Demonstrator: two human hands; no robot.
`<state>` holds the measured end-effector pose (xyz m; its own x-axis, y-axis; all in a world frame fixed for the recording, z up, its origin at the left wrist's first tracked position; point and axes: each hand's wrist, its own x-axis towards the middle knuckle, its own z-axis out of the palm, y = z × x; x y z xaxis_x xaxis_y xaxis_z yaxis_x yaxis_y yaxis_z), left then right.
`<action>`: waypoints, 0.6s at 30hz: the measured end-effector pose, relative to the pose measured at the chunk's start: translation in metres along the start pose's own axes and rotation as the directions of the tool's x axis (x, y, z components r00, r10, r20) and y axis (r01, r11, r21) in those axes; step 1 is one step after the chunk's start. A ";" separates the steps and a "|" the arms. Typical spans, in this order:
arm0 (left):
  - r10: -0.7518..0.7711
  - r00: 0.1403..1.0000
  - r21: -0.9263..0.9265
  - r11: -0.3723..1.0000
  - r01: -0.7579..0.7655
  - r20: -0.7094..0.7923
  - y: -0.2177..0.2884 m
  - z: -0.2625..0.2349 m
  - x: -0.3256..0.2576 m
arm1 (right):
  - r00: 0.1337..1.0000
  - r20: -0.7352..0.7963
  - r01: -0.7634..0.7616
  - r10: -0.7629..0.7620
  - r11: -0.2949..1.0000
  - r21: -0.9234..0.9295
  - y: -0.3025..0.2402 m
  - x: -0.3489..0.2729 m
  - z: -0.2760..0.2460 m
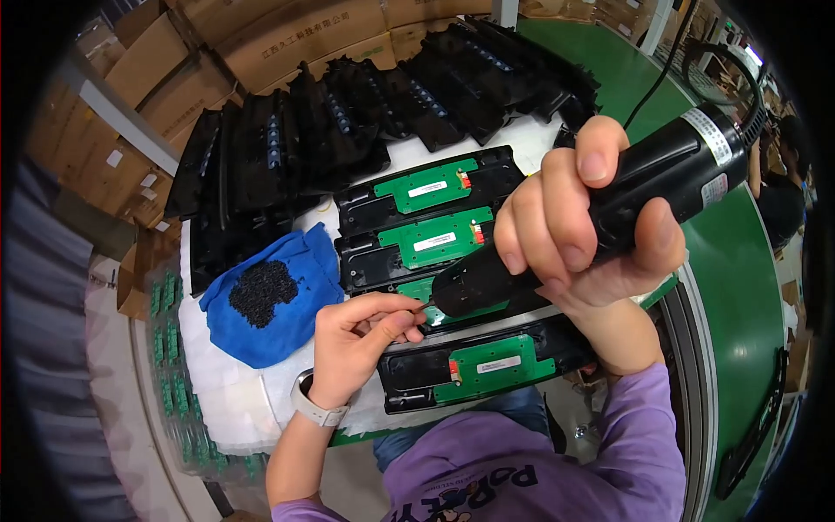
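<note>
A black electric screwdriver [644,191] slants down to the left, my right hand [578,217] wrapped round its body. At its nose my left hand [361,335] pinches a small dark screw [424,307] between thumb and forefinger; the fingers partly hide it. Under the tool lies a black plastic panel with a green circuit board [417,291], largely covered by the screwdriver and my hands. Two more panels with boards [426,190] [435,239] lie beyond it, and another board [494,367] on its panel is nearest me. A blue cloth [315,270] left of them bears a heap of small black screws [261,291].
Several black plastic panels [348,113] are stacked along the far side of the white-covered table [261,409]. Green boards in clear trays [170,348] stand at the left. Cardboard boxes [304,43] rise behind. A cable [661,74] hangs at the upper right, beside a green surface [739,322].
</note>
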<state>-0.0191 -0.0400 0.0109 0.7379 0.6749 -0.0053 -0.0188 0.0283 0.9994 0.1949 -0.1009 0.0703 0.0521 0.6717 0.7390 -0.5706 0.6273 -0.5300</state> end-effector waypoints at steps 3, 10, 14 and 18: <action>-0.018 1.000 -0.078 0.997 0.018 0.005 -0.001 0.001 0.000 | 1.000 -0.015 0.004 -0.004 1.000 -0.006 0.002 -0.002 0.002; -0.030 1.000 -0.037 0.999 0.030 0.007 -0.007 0.000 -0.001 | 0.998 -0.046 -0.037 0.034 0.997 -0.063 0.006 -0.005 0.009; -0.005 1.000 0.019 1.000 0.005 -0.015 -0.008 0.004 -0.001 | 0.989 -0.140 -0.073 0.056 0.990 -0.118 0.008 -0.006 0.014; -0.031 0.999 -0.004 1.000 0.031 -0.010 -0.009 0.002 -0.001 | 0.989 -0.139 -0.058 0.044 0.993 -0.099 0.008 -0.005 0.009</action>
<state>-0.0180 -0.0426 0.0023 0.7312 0.6812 -0.0364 0.0014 0.0519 0.9987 0.1823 -0.1026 0.0661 0.1401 0.7470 0.6498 -0.4883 0.6231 -0.6110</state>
